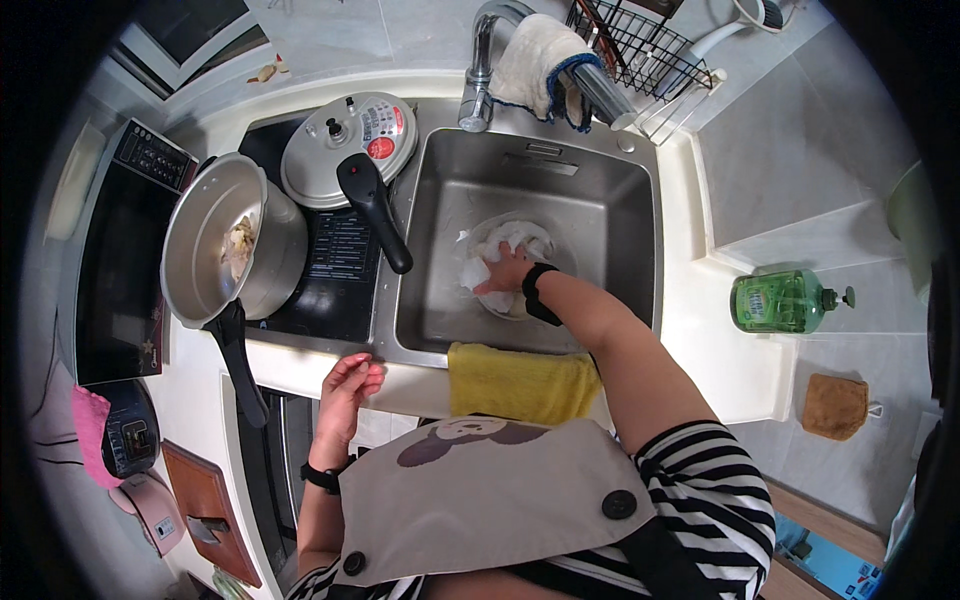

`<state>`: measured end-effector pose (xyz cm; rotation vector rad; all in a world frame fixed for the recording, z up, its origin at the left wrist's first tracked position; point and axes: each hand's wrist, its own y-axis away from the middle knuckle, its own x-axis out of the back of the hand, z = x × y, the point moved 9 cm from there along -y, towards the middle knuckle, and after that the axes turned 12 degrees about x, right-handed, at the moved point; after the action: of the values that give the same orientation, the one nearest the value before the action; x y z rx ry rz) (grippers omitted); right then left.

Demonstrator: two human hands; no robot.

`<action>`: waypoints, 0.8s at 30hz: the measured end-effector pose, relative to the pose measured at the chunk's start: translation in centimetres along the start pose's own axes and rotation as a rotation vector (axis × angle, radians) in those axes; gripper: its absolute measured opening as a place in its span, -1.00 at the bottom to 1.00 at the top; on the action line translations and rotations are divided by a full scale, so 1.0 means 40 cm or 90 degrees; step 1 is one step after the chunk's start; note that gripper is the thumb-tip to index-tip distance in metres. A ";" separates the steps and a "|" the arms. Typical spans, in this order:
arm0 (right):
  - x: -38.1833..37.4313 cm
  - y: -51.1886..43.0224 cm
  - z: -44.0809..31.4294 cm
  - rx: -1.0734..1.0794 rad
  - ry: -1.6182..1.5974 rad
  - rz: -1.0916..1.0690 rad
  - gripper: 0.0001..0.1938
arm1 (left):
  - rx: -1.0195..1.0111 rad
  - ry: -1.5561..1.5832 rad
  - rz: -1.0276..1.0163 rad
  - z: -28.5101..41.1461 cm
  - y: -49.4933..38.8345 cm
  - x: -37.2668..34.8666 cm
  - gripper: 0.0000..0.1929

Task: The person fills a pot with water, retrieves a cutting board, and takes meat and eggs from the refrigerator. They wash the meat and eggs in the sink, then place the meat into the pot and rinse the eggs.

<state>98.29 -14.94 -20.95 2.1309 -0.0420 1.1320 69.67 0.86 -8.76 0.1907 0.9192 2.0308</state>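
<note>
My right hand (507,268) reaches into the steel sink (435,300), its fingers spread on a white, translucent material (517,232), perhaps a plastic bag, in a round clear bowl or dish; whether it grips is unclear. My left hand (356,382) hovers by the counter's front edge, fingers bent and holding nothing visible. Left of the sink, an open pressure cooker pot (289,247) holds pale pieces of food (238,247). Its lid (315,165), with a black handle, lies behind on the black cooktop (341,262).
A yellow towel (517,382) hangs over the sink's front edge. The faucet (476,97) carries a white cloth (536,60). A green soap bottle (776,302) is at right. The pot's handle (240,367) juts past the counter edge. At lower left, a cleaver (205,528) lies on a cutting board (202,487).
</note>
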 end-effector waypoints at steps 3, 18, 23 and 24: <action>-0.016 0.005 0.030 0.028 -0.019 -0.016 -0.17 | 0.012 0.003 0.016 -0.008 0.000 0.007 -0.82; 0.040 0.032 0.203 0.101 -0.020 0.245 -0.66 | 0.001 0.023 0.006 -0.014 0.000 0.009 -0.81; 0.176 0.156 0.244 0.030 -0.352 0.467 -0.69 | 0.004 0.007 -0.025 -0.010 -0.010 -0.012 -0.81; 0.205 0.186 0.238 0.039 -0.413 0.501 -0.69 | 0.006 0.001 -0.033 -0.009 -0.012 -0.018 -0.81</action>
<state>107.61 -23.90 -14.09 2.5189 -1.2381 0.7636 70.28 0.29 -9.20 0.1679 0.9252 1.9794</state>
